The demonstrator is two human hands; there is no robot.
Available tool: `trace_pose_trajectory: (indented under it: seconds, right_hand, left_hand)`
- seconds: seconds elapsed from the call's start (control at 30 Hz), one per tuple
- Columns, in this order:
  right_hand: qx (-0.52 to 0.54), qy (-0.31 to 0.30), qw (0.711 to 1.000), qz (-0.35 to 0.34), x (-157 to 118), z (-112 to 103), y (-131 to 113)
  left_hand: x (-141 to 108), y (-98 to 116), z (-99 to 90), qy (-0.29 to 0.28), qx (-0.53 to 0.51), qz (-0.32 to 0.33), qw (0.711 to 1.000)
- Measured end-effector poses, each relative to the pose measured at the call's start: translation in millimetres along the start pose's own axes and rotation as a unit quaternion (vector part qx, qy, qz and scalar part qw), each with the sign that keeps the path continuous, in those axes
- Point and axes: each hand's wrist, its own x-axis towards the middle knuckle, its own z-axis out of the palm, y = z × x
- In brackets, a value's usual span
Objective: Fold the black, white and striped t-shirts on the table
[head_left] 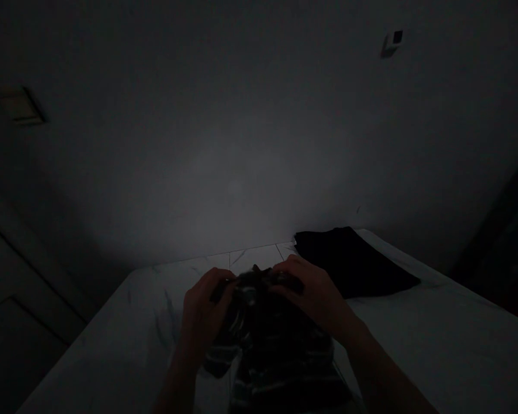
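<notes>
A dark garment with pale stripes (285,362) lies in front of me on a white surface, its upper edge bunched between my hands. My left hand (209,305) is closed on the garment's upper left part, thumb and fingers pinching the cloth. On the upper right part, my right hand (306,287) grips the fabric with curled fingers. The light is dim, so the folds under the fingers are hard to make out.
A black cloth (354,261) lies flat on the white marbled table (414,339), behind and right of my right hand. Beyond the table rises a grey wall with a small switch-like fixture (397,38) and a framed object (23,106). A door (17,299) stands at left.
</notes>
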Motion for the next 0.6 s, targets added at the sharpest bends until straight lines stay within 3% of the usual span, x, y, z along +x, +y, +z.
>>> trace_pose_trajectory:
  seconds: [0.17,0.23,0.33,0.4,0.47,0.53,0.6]
  right_hand:
    - [-0.036,-0.003,0.998,0.054,2.4,-13.4,30.9]
    - [-0.054,-0.032,0.997,0.052,12.5,-19.5,51.1]
    - [-0.112,-0.121,0.986,0.04,46.0,-35.4,74.9]
    - [-0.157,-0.151,0.975,0.04,79.3,-52.3,79.5]
    - [-0.191,-0.131,0.972,0.031,116.2,-73.3,73.0]
    - [-0.22,-0.044,0.975,0.003,150.0,-94.2,57.8]
    - [-0.253,0.103,0.962,-0.023,174.5,-109.6,40.3]
  left_hand:
    - [4.7,-48.3,-28.3,0.069,0.072,-0.051,0.994]
    - [10.8,-70.3,-39.1,0.053,0.09,-0.077,0.992]
    - [37.6,-87.3,-56.0,-0.021,0.143,-0.083,0.986]
    - [69.2,-81.1,-71.1,-0.087,0.219,-0.074,0.969]
    - [107.7,-61.0,-91.0,-0.126,0.315,-0.068,0.938]
    - [145.6,-32.9,-113.6,-0.087,0.397,-0.058,0.912]
    - [175.6,-5.0,-133.3,0.03,0.452,-0.033,0.891]
